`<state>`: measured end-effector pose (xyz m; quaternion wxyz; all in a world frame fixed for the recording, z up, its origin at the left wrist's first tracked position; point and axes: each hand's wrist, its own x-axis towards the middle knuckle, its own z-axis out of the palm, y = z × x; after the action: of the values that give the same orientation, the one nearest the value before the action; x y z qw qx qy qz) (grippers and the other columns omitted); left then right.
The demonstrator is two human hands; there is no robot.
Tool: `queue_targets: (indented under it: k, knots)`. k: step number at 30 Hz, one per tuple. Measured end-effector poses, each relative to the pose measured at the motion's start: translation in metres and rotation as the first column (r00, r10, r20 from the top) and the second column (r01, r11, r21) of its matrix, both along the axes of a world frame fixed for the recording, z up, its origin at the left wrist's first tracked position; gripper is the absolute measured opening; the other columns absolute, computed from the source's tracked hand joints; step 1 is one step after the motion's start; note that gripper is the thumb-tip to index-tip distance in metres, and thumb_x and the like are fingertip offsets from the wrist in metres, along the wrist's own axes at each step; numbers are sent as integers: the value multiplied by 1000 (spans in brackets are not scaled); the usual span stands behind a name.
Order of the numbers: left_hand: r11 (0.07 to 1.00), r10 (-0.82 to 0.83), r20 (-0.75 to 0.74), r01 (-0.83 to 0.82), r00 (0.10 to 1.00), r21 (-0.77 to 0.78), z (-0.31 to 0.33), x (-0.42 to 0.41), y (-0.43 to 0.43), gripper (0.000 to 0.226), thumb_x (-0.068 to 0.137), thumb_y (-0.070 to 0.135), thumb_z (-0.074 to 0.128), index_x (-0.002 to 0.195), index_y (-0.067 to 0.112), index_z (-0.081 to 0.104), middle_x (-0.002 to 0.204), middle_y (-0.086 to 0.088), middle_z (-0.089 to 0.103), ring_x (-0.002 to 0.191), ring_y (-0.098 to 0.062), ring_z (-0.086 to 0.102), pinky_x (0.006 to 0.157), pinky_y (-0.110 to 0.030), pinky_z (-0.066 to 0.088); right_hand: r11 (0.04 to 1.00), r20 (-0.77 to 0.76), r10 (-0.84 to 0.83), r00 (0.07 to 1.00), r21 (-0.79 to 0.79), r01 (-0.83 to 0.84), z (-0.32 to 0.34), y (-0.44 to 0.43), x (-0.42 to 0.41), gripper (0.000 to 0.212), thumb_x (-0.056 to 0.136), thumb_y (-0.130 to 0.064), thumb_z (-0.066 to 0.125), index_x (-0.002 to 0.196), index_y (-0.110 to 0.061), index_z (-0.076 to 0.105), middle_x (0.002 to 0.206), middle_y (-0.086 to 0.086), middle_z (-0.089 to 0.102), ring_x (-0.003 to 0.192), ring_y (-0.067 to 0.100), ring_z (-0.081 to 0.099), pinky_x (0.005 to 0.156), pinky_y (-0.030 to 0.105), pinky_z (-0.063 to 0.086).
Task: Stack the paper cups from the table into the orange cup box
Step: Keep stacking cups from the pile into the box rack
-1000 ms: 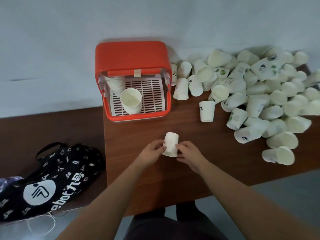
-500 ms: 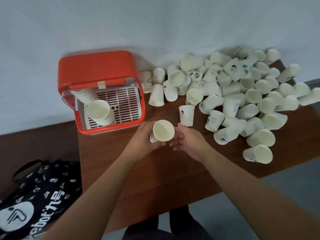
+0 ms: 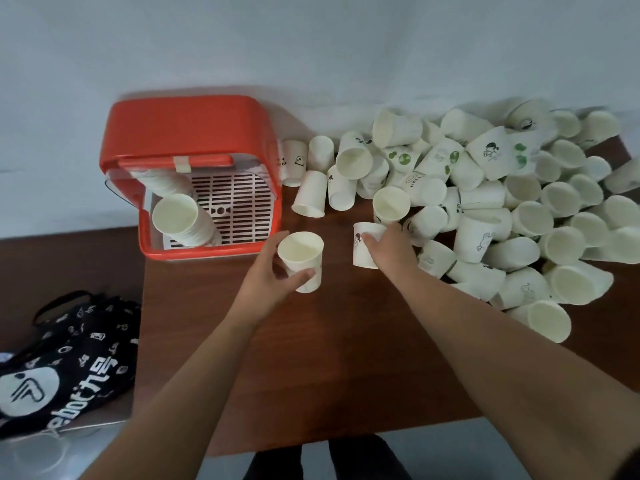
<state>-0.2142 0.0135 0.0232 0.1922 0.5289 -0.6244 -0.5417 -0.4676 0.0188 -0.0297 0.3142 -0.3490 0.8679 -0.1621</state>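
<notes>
Fingers [image 3: 273,242] of the left hand [image 3: 270,275] are clasped round a plain cup [image 3: 301,251], thumb on its near side, mouth turned up toward the camera. Whether its base touches the counter [image 3: 346,358] cannot be told. Just right of it, the right hand [image 3: 389,252] grasps a printed cup [image 3: 362,251] that stands upright on the counter, its fingers wrapped over the rim and far side.

Beyond and left of the left fingers, close by, sits the orange box [image 3: 187,133], open toward the person. Inside it a stack [image 3: 180,216] of nested cups leans out on the white slotted tray, mouth forward.

Right of and beyond the right fingers spreads the pile [image 3: 502,209] of loose cups, most on their sides, a few upright near the box. The nearest ones touch the right hand.

Well left of both hands, on a lower surface, lies a black bag [image 3: 69,358] with white print.
</notes>
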Motion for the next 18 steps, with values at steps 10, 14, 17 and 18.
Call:
queue_targets:
  k: [10,14,17,18]
  knots:
    - [982,164,18,-162,986,-94,39,39,8,66,79,24,84,132,31,44,125,18,54,114,-4,55,89,-24,52,984,315,173,933,-92,-151,58,11,35,71,85,-41,73,140,-12,40,123,0,58,103,17,59,67,22,46]
    - [935,280,20,-267,960,-234,73,73,-4,69,80,23,84,135,29,42,128,15,51,114,-3,51,84,-8,48,951,349,253,902,-260,-166,116,-13,68,65,86,-35,73,141,-17,43,126,-3,58,106,13,57,64,16,40]
    - [867,404,4,-381,915,-321,91,107,-20,71,78,35,84,137,34,43,135,9,51,120,-11,53,95,-26,51,920,341,306,889,-345,-184,147,-30,94,61,86,-34,73,138,-21,45,121,-8,57,105,10,56,69,17,41]
    - [838,453,-1,-426,891,-340,93,119,-26,71,78,37,83,137,34,45,134,7,53,120,-12,54,99,-36,51,911,341,318,885,-368,-185,153,-35,103,59,85,-34,73,137,-21,47,121,-8,57,105,10,57,70,16,41]
